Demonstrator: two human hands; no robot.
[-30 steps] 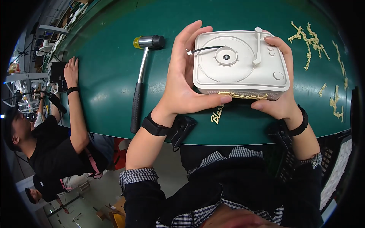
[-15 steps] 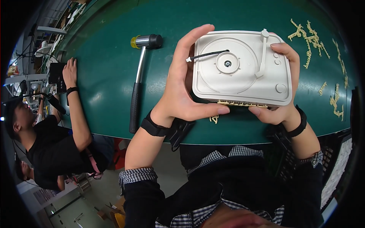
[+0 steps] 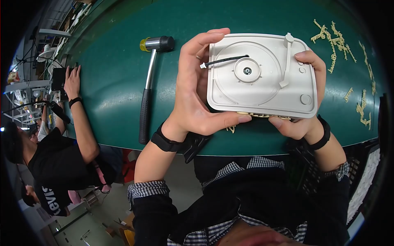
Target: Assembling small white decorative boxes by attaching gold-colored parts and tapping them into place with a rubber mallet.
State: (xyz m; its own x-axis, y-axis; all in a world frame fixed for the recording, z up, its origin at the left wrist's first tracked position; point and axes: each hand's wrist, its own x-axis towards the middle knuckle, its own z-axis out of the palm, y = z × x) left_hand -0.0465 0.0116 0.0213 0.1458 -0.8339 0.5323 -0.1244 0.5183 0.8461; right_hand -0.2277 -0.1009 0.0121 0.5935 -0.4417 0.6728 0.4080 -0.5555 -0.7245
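Observation:
Between both hands I hold a white plastic case shaped like a small record player [image 3: 230, 92], with a round recess, a centre hub and a tone arm [image 3: 287, 61]. A short black cable [image 3: 223, 60] with a white plug comes out of its top and points left. My left hand [image 3: 193, 94] grips the left side, its thumb on the front edge. My right hand [image 3: 314, 90] grips the right side, fingers over the top corner and thumb at the front. Cream-coloured lettering [image 3: 262, 116] runs along the front edge beneath my thumbs.
A mallet [image 3: 150, 86] with a black-and-yellow head lies left of my hands on the green table [image 3: 119, 74]. Several cream script-shaped pieces [image 3: 336, 41] lie to the right. One cream piece [image 3: 231, 129] lies under the case. A co-worker's hand [image 3: 72, 82] rests on a black box at far left.
The case has tilted slightly, so less of the front lettering shows, and both thumbs still press its front edge. The co-worker at the left has turned the head away.

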